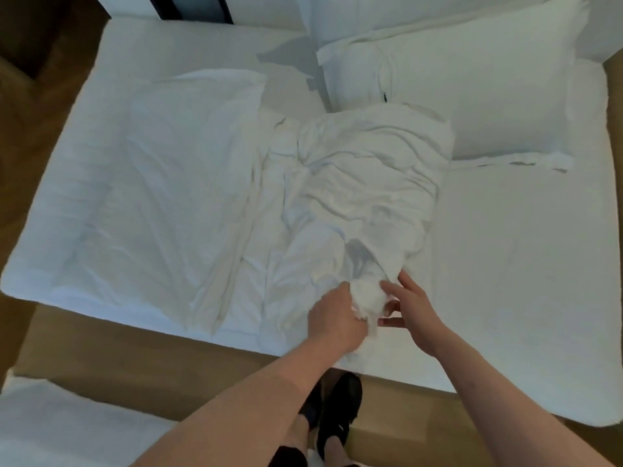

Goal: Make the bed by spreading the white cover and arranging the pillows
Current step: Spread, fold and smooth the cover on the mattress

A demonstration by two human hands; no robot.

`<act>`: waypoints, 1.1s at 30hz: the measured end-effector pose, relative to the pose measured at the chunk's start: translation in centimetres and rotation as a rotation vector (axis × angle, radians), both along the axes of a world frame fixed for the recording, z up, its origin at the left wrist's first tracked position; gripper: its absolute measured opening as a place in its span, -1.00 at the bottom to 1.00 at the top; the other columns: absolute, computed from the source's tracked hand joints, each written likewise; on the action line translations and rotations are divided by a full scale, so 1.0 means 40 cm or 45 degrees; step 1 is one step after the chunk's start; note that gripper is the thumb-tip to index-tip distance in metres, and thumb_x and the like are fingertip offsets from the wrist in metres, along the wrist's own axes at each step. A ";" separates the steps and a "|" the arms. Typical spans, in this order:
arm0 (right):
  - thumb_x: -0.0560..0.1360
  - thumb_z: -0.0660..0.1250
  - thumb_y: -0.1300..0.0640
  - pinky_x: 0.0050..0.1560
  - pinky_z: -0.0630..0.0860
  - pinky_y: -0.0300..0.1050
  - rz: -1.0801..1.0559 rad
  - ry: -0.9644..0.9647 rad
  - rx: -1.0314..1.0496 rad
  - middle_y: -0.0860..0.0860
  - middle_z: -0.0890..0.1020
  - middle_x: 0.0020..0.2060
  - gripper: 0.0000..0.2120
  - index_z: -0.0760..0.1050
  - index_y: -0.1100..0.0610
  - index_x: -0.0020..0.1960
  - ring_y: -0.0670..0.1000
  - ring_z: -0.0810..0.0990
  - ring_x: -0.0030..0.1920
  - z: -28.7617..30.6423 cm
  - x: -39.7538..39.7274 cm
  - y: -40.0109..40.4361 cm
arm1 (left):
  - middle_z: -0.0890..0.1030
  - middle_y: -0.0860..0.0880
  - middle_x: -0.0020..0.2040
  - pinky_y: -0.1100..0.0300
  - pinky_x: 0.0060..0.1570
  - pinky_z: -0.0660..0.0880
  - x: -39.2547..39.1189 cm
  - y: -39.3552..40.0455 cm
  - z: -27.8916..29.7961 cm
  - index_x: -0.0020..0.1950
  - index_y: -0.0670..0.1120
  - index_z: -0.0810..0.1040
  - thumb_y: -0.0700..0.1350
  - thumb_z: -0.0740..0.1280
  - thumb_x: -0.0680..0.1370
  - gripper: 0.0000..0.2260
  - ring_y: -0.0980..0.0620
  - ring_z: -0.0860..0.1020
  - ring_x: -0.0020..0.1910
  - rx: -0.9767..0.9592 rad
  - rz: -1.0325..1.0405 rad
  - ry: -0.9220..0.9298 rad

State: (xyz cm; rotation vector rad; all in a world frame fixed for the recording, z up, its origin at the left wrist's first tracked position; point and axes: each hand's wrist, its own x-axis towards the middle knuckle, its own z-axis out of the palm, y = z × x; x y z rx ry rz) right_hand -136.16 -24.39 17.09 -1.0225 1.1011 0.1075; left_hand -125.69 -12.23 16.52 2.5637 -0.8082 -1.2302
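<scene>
The white cover [337, 197] lies crumpled in a heap across the middle of the bed [505, 281]. Its near end is bunched into a twist at the bed's front edge. My left hand [333, 318] is shut on that bunched end. My right hand [409, 308] sits just right of it, fingers curled against the same bunch. One large white pillow [472, 96] lies flat at the back right, partly under the cover's far end. A second pillow [421, 15] leans behind it. A flatter white pillow or folded cover part [188, 112] rests at the back left.
The bed's near edge runs diagonally above a tan bed base and brown floor [135, 358]. My feet in black shoes [337, 419] stand by the edge. Another white bed corner [67, 426] shows at bottom left. A dark vertical frame [188, 8] stands behind the bed.
</scene>
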 end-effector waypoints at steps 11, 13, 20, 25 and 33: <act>0.10 0.36 -0.66 0.14 0.57 0.17 -0.525 0.364 0.009 -0.01 0.49 0.34 0.25 0.19 0.04 0.57 0.10 0.53 0.24 -0.010 0.150 -0.096 | 0.64 0.09 0.00 0.02 -0.04 0.59 0.180 0.099 0.118 0.14 0.11 0.50 0.13 0.26 0.45 -0.71 0.00 0.62 -0.05 -0.229 0.115 0.006; 0.14 0.47 -0.55 -0.07 0.56 0.04 -0.513 0.369 0.030 -0.02 0.50 0.29 0.19 0.20 0.05 0.56 0.08 0.54 0.15 0.012 0.234 -0.091 | 0.63 0.11 0.00 0.02 -0.05 0.59 0.218 0.139 0.137 0.15 0.12 0.49 0.10 0.29 0.47 -0.74 0.01 0.61 -0.06 -0.271 0.111 0.007; 0.38 0.41 0.30 -0.16 0.61 -0.05 -0.703 0.189 -0.226 0.08 0.67 -0.07 -0.58 0.53 0.16 0.23 0.18 0.69 0.02 0.093 0.536 0.038 | 0.66 0.21 0.17 0.11 0.15 0.59 0.430 0.310 0.190 0.30 0.17 0.56 0.03 0.46 0.42 -0.56 0.17 0.61 0.14 -0.502 0.369 0.402; 0.34 0.32 0.25 0.12 0.65 0.03 -0.667 -0.079 -0.603 -0.03 0.71 -0.01 -0.52 0.56 -0.02 0.23 -0.01 0.69 -0.04 0.201 0.836 0.237 | 0.73 0.10 0.00 0.23 0.01 0.59 0.730 0.508 0.273 0.11 0.00 0.68 -0.19 0.46 0.23 -0.56 0.18 0.67 0.02 -0.569 0.574 0.623; 0.30 0.27 0.19 0.34 0.43 -0.17 0.202 -0.382 -0.775 0.10 0.57 0.26 -0.43 0.55 0.11 0.32 0.08 0.55 0.26 0.266 1.434 0.686 | 0.59 -0.10 -0.27 0.09 -0.14 0.47 1.185 0.972 0.315 -0.16 -0.24 0.55 -0.18 0.32 0.22 -0.76 -0.12 0.59 -0.20 -0.410 1.279 0.177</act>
